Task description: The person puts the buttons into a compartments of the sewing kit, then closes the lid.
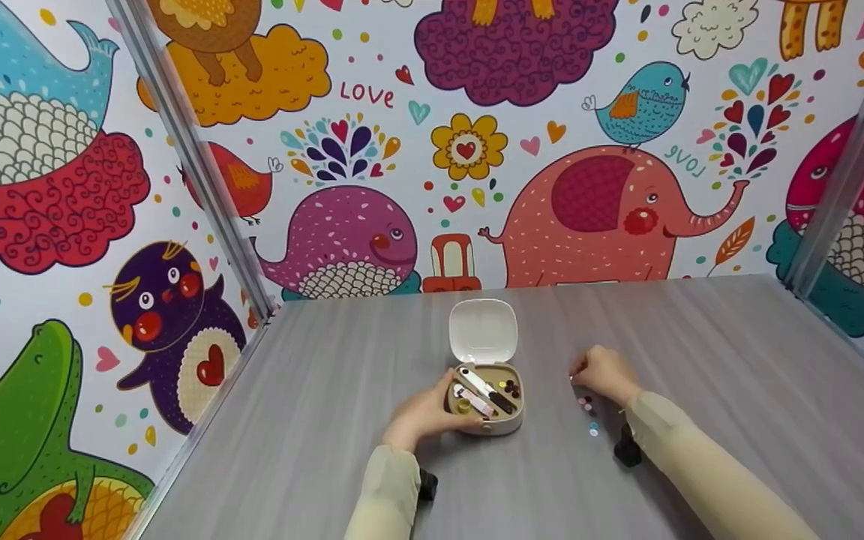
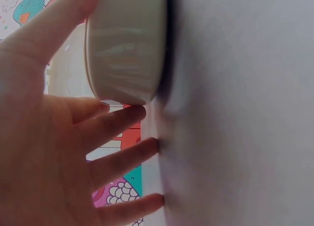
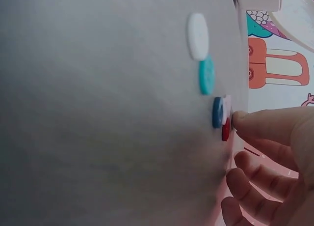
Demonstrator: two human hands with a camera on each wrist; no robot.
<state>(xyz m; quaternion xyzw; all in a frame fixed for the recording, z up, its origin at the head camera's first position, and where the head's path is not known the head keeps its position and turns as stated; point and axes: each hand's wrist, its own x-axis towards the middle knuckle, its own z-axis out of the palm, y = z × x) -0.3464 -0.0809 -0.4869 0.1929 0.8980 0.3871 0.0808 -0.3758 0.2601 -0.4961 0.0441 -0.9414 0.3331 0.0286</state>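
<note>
A cream box [image 1: 504, 427] stands on the table with its white lid [image 1: 483, 330] raised. My left hand [image 1: 426, 412] grips it from the left, thumb along the front and forefinger at the back; the other fingers spread out in the left wrist view. Inside lie a white-and-black tool [image 1: 486, 388], a pale tube [image 1: 475, 401], a gold piece [image 1: 463, 406], and yellow and dark red buttons [image 1: 511, 388]. To the right, my right hand [image 1: 606, 375] pinches a small pale button [image 1: 571, 380] at the tabletop, mostly hidden by the fingertips.
Several loose buttons lie near my right hand: a white one [image 3: 198, 37], a turquoise one [image 3: 207, 75], a dark blue one [image 3: 217, 112] and a red one [image 3: 225, 129]. Behind the grey table [image 1: 327, 360] rises a wall [image 1: 469, 217] with cartoon animals; another patterned panel stands left.
</note>
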